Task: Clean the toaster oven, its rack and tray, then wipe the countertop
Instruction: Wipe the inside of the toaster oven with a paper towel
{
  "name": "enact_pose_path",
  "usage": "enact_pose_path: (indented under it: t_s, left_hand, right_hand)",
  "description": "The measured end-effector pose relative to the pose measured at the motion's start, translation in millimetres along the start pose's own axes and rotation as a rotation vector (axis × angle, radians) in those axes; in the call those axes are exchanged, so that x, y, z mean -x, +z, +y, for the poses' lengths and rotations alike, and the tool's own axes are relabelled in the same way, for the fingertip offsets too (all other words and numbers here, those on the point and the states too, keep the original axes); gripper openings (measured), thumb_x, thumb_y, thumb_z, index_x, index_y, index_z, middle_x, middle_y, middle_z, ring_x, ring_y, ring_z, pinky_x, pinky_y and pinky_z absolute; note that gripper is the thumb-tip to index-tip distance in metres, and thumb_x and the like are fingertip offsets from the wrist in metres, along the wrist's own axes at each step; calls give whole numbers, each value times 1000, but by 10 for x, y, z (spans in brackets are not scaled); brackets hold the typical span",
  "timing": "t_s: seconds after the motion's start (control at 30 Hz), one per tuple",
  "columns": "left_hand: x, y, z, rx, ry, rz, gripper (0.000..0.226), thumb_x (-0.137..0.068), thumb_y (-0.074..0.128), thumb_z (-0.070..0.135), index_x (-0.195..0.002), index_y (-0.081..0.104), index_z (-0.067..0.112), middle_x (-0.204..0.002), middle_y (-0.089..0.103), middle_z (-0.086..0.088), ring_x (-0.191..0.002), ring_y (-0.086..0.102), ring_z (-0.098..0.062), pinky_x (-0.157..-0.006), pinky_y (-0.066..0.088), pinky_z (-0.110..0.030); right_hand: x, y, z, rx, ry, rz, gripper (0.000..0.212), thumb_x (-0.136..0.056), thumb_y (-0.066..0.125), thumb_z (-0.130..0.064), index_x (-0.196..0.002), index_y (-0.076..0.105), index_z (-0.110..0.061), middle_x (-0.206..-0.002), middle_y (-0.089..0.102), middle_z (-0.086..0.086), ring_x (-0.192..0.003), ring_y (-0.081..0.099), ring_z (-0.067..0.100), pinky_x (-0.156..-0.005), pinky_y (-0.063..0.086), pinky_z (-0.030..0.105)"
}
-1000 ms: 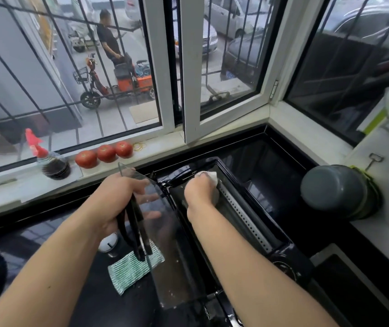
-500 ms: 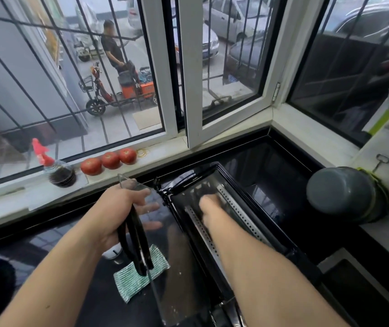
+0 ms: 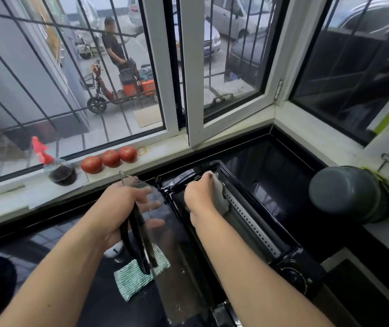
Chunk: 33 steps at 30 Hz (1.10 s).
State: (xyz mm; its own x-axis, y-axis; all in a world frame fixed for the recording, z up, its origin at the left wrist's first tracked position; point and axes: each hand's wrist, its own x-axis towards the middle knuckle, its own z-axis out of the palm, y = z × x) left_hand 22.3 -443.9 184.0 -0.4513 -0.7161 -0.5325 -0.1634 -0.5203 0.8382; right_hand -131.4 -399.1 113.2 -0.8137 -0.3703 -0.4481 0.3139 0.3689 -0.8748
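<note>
My right hand [image 3: 202,197], which was deep inside half a second ago, has pulled back to the far rim of the toaster oven [image 3: 247,223] at the surface's back edge, fingers bunched around the white cloth [image 3: 219,197]; my left hand [image 3: 122,208] keeps gripping the open door's handle [image 3: 139,241], so interior wiping continues.

1. The black toaster oven [image 3: 290,260] sits on the dark glossy countertop [image 3: 59,234], its glass door [image 3: 165,232] open toward nine o'clock.
2. The green mesh scrubbing cloth [image 3: 139,277] lies on the countertop at nine o'clock of the oven, under the door's edge.
3. At two o'clock of the oven stands the grey round pot [image 3: 346,194].
4. On the white windowsill [image 3: 12,197] behind, at eleven o'clock, three red tomatoes [image 3: 111,158] sit in a row, the red-capped bottle [image 3: 59,168] left of them.
</note>
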Motion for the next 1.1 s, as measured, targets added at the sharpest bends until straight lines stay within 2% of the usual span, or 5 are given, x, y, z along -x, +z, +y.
enact_pose_path:
  t_s: [0.27, 0.5, 0.6, 0.7, 1.1]
  left_hand:
    - [12, 72, 60, -50, 6, -31, 30, -98, 52, -10, -127, 55, -2, -133, 57, -24, -108, 70, -36, -71, 61, -61]
    - [21, 24, 36, -18, 6, -26, 37, -97, 52, -11, -133, 53, 0, -137, 57, -18, -110, 69, -39, -68, 61, -58]
    - [-1, -35, 9, 16, -3, -23, 48, -98, 52, -11, -143, 48, 4, -139, 56, -17, -110, 69, -40, -68, 61, -60]
    - [-3, -47, 10, 16, -11, -23, 43, -98, 54, -10, -139, 50, 4, -139, 56, -17, -111, 70, -39, -69, 61, -62]
    - [37, 18, 35, -3, -4, -3, 40, -96, 50, -15, -132, 52, 1, -136, 56, -15, -112, 68, -41, -64, 62, -60]
  right_hand:
    - [40, 94, 91, -184, -132, 207, 46, -76, 32, 16, -115, 51, 1, -132, 49, 13, -117, 49, 32, -85, 26, 17]
    - [-264, 123, 276, -130, 93, 30, 50, -103, 31, -6, -153, 30, -7, -156, 34, 13, -137, 43, 29, -115, 35, 36]
    - [-259, 88, 247, -175, 49, 101, 61, -98, 30, 3, -156, 24, -11, -164, 18, 2, -146, 28, 20, -112, 16, 19]
    - [-233, 106, 187, -64, -20, 123, 66, -95, 33, 3, -158, 21, -13, -166, 10, -1, -150, 18, 18, -111, 3, 29]
    - [-351, 163, 361, -372, -31, 105, 59, -94, 30, 5, -148, 42, -17, -154, 35, -1, -137, 41, 19, -117, 31, 38]
